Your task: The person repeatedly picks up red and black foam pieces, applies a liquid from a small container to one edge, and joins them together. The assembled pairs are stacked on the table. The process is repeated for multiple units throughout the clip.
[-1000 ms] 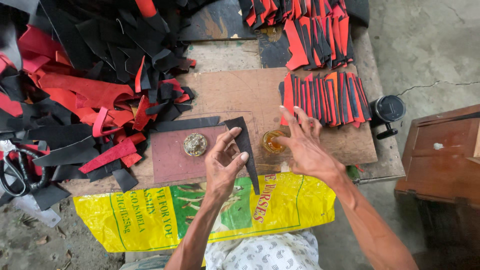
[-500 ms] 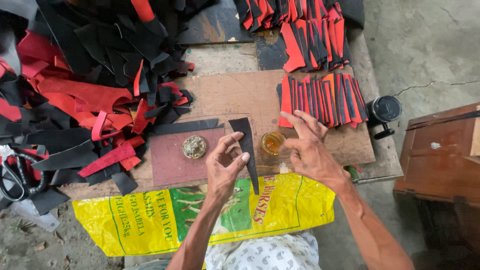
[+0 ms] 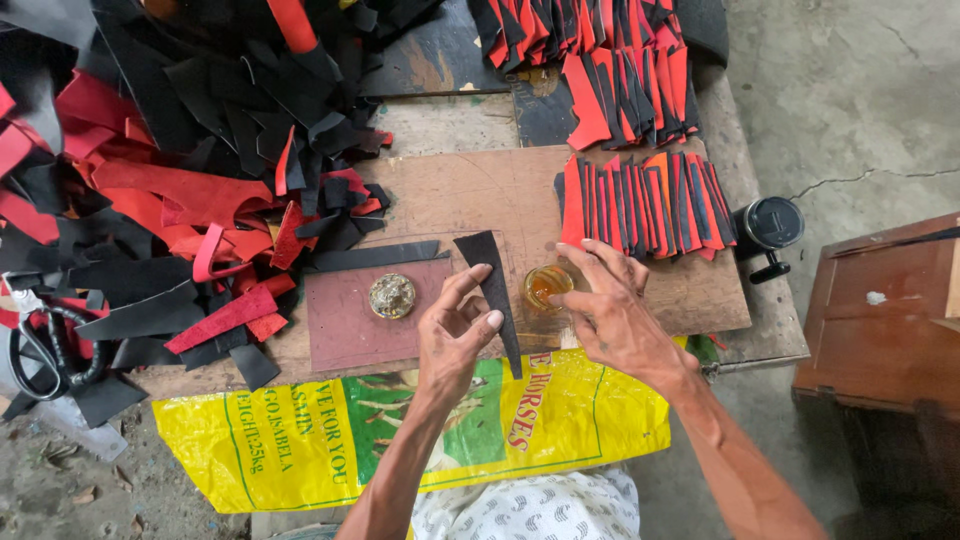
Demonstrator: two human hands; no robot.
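My left hand (image 3: 455, 335) rests on a long black tapered strip (image 3: 492, 288) lying on the wooden board (image 3: 480, 190), with thumb and forefinger pinning it down. My right hand (image 3: 610, 310) hovers just right of the strip, fingers spread, fingertips at a small glass jar of amber liquid (image 3: 545, 287). A dark red flat mat (image 3: 350, 320) lies left of my left hand, with a round brass-coloured object (image 3: 392, 295) on it.
A heap of black and red strips (image 3: 190, 190) fills the left. Sorted red and black pieces (image 3: 645, 205) lie in rows at right and at the back (image 3: 590, 50). Scissors (image 3: 45, 345) lie far left. A yellow sack (image 3: 300, 440) covers my lap. A black cylinder (image 3: 770, 225) and a wooden box (image 3: 880, 310) stand at right.
Both hands stay in nearly the same place. My right fingers have shifted slightly over the jar; the black strip remains pinned under my left hand.
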